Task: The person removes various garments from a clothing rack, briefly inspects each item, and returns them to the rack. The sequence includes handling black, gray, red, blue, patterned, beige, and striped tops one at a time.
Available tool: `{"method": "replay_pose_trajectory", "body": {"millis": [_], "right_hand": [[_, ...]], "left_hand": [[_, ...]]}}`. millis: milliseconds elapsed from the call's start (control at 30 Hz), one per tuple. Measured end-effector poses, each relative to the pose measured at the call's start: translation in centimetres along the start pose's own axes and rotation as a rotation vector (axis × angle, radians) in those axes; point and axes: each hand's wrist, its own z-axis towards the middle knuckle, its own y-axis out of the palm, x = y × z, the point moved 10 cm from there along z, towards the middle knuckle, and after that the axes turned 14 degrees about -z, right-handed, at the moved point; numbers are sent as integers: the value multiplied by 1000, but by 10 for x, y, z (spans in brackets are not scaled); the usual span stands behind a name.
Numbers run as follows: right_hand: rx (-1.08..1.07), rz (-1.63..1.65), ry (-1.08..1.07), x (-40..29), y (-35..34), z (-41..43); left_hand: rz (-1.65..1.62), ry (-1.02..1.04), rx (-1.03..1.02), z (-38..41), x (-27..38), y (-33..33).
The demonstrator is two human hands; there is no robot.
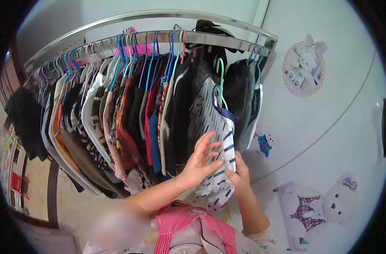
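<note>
A white garment with dark blue stripes and a dark blue collar hangs on a mint green hanger, right of the centre. The hanger's hook appears below the rail; whether it is hooked on anything cannot be told. My right hand pinches the garment's right edge between thumb and fingers. My left hand lies against its front with spread fingers, the thumb near that same edge. Part of the garment is hidden behind my left hand and forearm.
A curved metal clothes rail carries many garments on coloured hangers, close on both sides. A black garment hangs just right of the striped one. The wall with bear decals stands at the right. Tiled floor shows lower left.
</note>
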Motion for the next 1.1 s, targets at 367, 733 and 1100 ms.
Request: {"method": "replay_pose_trajectory", "body": {"millis": [367,733,1100], "right_hand": [[34,147,-51,-24,39,146],[-154,-62,18,27,63,179],[447,-694,-347,-49,-67,178]], "left_hand": [[184,-59,-140,37,31,-64],[661,186,-69,42,58,-56],[732,334,-280,34,50,1]]}}
